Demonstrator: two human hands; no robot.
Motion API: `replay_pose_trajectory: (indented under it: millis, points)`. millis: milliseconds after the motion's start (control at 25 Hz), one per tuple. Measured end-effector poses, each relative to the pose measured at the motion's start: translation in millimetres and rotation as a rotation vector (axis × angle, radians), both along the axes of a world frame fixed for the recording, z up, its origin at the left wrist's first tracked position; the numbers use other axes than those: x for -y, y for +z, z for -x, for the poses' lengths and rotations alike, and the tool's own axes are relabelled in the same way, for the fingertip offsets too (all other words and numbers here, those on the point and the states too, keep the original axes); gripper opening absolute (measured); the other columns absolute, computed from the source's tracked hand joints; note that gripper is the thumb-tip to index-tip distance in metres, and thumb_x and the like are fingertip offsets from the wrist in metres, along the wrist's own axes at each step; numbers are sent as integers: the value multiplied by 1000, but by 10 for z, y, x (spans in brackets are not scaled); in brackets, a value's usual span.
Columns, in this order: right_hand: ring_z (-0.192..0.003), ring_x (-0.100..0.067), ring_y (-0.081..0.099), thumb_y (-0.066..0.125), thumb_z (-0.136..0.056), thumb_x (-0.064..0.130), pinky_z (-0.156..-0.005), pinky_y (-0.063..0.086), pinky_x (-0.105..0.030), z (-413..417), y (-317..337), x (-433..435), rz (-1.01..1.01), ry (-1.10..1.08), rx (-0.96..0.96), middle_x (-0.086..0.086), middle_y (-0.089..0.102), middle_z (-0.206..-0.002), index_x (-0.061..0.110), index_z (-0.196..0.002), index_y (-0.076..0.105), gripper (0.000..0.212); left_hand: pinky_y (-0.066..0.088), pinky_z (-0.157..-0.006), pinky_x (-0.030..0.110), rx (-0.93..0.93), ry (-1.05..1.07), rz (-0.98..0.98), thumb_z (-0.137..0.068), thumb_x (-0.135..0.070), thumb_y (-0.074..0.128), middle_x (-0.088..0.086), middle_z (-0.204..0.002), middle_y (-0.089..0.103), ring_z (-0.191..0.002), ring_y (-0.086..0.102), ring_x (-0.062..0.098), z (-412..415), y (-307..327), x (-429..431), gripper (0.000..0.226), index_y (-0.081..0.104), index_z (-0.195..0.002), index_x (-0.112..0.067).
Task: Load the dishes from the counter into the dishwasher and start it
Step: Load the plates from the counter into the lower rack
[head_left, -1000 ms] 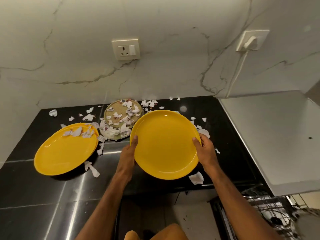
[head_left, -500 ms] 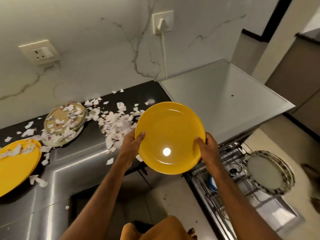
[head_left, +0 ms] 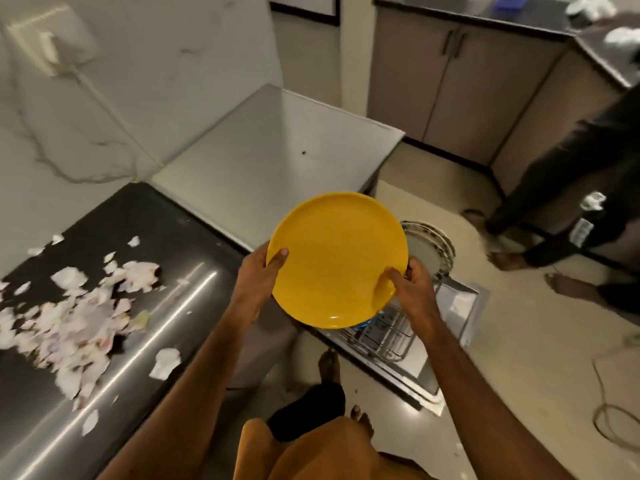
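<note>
Fingers [head_left: 280,257] clamp the yellow plate [head_left: 337,258] at opposite edges; left hand [head_left: 254,275] pinches the left rim, thumb laid on the face; right hand [head_left: 414,292] grips the lower right rim the same way, thumb on top; the other fingers sit behind the plate, unseen

Plate is in the air, off the black counter [head_left: 156,233], over the pulled-out dishwasher rack [head_left: 381,336]; face tilted up toward the holder; two-handed hold looks meant to steady it for turning on edge into a slot

Torn paper scraps [head_left: 79,317] lie heaped on the counter; plate face looks bare of them, so it seems ready to go in

Patterned plates [head_left: 429,251] stand upright at the rack's far end, just beyond the yellow rim; likely the row this one joins; open dishwasher door [head_left: 462,301] lies flat under the rack

Hard to make out: most of the rack hides behind the plate and the right forearm; something blue just under the plate's lower edge, cannot say what; number of patterned plates unclear; no controls in sight; counter runs out of frame at left, so whatever dishes remain there cannot be counted; scraps and far cabinets [head_left: 467,81] are smeared; a second person [head_left: 588,188] at right shows only legs and feet
</note>
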State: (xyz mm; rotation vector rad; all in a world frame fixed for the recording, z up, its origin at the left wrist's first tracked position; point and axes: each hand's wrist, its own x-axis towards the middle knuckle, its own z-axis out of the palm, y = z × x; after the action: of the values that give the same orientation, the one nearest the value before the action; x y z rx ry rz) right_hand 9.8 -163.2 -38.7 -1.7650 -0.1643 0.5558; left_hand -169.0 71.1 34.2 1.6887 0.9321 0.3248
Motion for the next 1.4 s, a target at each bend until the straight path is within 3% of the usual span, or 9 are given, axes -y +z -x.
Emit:
replay_pose_trajectory:
  millis: [80,240,360,520,680,840,920,1160,1400]
  points:
    - [-102,-33,67,66,-100,19,-89,58,-55,-179,-80,231,41,-112,-20,-9,71,-109,27,-113,63,15,57,-95,49,-43,-124,-80,-94,-50,65,-8,-109,77,-104,72,18,-469,-69,25,37,71,-124,-31]
    - [-95,-18,65,64,-99,13,-72,51,-30,-565,-246,578,151,-278,9,-2,69,-110,18,-131,63,32,52,-85,32,-123,-392,-251,-100,-35,65,0,-107,76,-97,68,19,-1457,-189,113,30,73,-126,-22]
    - [-88,-25,63,60,-101,12,-73,42,-30,-864,-425,725,346,-337,57,-6,70,-99,12,-118,69,20,46,-68,21,-198,-560,-442,-99,-28,64,-1,-101,77,-82,65,12,-2091,-355,152,25,76,-121,-28]
    - [-103,-35,69,60,-101,10,-78,39,-27,-1173,-796,786,545,-354,140,-12,77,-111,13,-117,78,24,52,-74,33,-207,-807,-686,-91,-11,61,0,-92,64,-84,56,14,-2757,-669,196,38,76,-120,-30]
    - [-101,-39,70,55,-102,5,-75,37,-25,-1494,-1186,718,606,-370,54,-15,77,-108,11,-117,77,28,48,-78,36,-306,-915,-724,-95,-7,57,6,-94,60,-92,52,20,-3295,-1201,205,32,77,-116,-20]
    - [-108,-38,68,52,-102,-2,-87,46,-30,-1798,-1709,607,569,-387,8,-20,73,-119,7,-134,69,37,44,-68,18,-427,-926,-672,-100,-4,52,4,-104,63,-85,57,11,-3651,-2065,182,36,71,-125,-21]
    - [-102,-38,67,51,-102,-5,-79,44,-28,-1897,-2049,584,592,-369,-12,-21,72,-115,6,-136,66,39,44,-66,16,-485,-917,-634,-99,0,51,4,-110,63,-86,58,10,-3751,-2530,181,43,67,-133,-20]
    - [-83,-9,60,53,-102,-3,-67,40,-7,-2147,-3166,557,616,-322,-24,-1,72,-107,14,-138,65,41,40,-64,14,-512,-811,-588,-99,2,56,7,-106,69,-84,58,12,-3941,-3559,244,35,70,-126,-14]
    - [-104,-30,66,52,-97,-10,-95,58,-46,-2349,-3635,444,619,-313,-86,-10,68,-124,16,-151,54,59,38,-55,12,-567,-744,-543,-99,5,52,3,-111,65,-85,59,9,-4050,-4113,245,43,67,-132,-19]
